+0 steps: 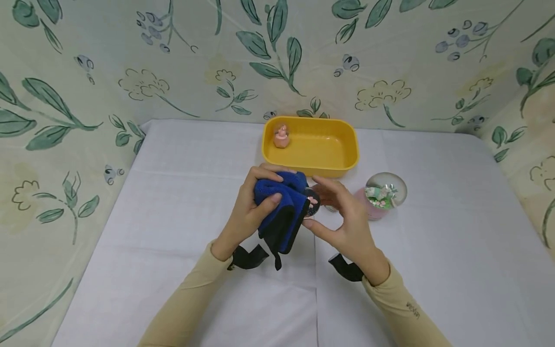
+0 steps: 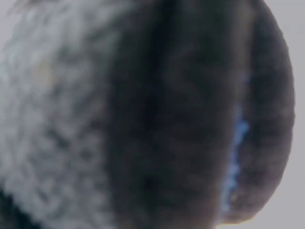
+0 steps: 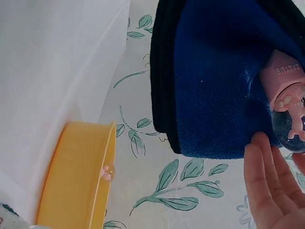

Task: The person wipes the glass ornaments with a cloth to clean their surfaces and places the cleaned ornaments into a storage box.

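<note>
**Cradling a small, clear-domed snow globe with a pink base [image 1: 312, 202] in a fuzzy blue cloth with black trim [image 1: 291, 205]**

So the globe's held up over the white cloth-covered table [image 1: 438, 231], near side of the tray, dome poking out of the fabric. Left hand [image 1: 251, 209] has the cloth bunched in curled fingers. Right hand [image 1: 353, 226] is spread loosely around the dome; can't tell if it's actually touching.

Yellow rounded-rectangle tray [image 1: 329, 171] sits at the table's far edge, little pink domed figurine [image 1: 282, 137] in its left end. Bigger pink-based glass snow globe [image 1: 383, 193] stands off the tray's near right corner.
</note>
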Available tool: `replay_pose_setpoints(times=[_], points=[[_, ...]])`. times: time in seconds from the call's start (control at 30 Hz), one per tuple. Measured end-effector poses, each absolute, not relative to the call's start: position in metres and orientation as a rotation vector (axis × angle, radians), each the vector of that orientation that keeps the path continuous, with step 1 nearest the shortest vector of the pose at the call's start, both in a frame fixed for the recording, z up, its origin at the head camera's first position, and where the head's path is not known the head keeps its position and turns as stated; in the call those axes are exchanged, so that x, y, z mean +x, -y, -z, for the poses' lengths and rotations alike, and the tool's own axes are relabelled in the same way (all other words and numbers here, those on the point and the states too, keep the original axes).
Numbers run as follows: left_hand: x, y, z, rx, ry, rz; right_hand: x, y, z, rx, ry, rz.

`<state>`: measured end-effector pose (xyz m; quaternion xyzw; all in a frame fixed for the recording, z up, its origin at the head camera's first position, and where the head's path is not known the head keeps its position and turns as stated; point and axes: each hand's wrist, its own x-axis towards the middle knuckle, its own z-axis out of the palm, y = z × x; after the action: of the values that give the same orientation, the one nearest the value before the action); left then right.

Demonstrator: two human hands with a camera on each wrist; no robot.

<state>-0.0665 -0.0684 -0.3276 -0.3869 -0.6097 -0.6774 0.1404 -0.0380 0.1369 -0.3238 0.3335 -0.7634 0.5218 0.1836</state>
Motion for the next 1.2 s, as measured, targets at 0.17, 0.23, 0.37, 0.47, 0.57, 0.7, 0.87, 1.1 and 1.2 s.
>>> replay_pose_setpoints(times=[0.17, 0.23, 0.37, 0.47, 0.57, 0.7, 0.87, 1.1, 1.2], points=[[-0.067, 0.069, 0.328, -1.086, 1.739, 1.981, -0.042, -0.135, 0.324, 1.081, 2.046, -1.262], [-0.067, 0.069, 0.329, -1.081, 1.744, 1.994, -0.044, -0.135, 0.324, 1.111, 1.993, -1.209], [-0.065, 0.069, 0.329, -1.096, 1.760, 2.017, -0.046, -0.137, 0.323, 1.150, 1.922, -1.149], [-0.064, 0.068, 0.328, -1.127, 1.758, 2.025, -0.047, -0.138, 0.322, 1.154, 1.902, -1.132], [-0.063, 0.067, 0.328, -1.153, 1.749, 2.014, -0.047, -0.139, 0.322, 1.131, 1.901, -1.124], [-0.061, 0.066, 0.327, -1.162, 1.754, 1.975, -0.047, -0.137, 0.322, 1.068, 1.900, -1.150], [-0.060, 0.064, 0.326, -1.181, 1.776, 1.916, -0.047, -0.134, 0.326, 0.981, 1.907, -1.292], [-0.059, 0.063, 0.328, -1.236, 1.785, 1.823, -0.044, -0.130, 0.330, 0.817, 1.950, -1.626], [-0.061, 0.063, 0.329, -1.194, 1.780, 1.820, -0.042, -0.128, 0.331, 0.771, 1.977, -1.716]])
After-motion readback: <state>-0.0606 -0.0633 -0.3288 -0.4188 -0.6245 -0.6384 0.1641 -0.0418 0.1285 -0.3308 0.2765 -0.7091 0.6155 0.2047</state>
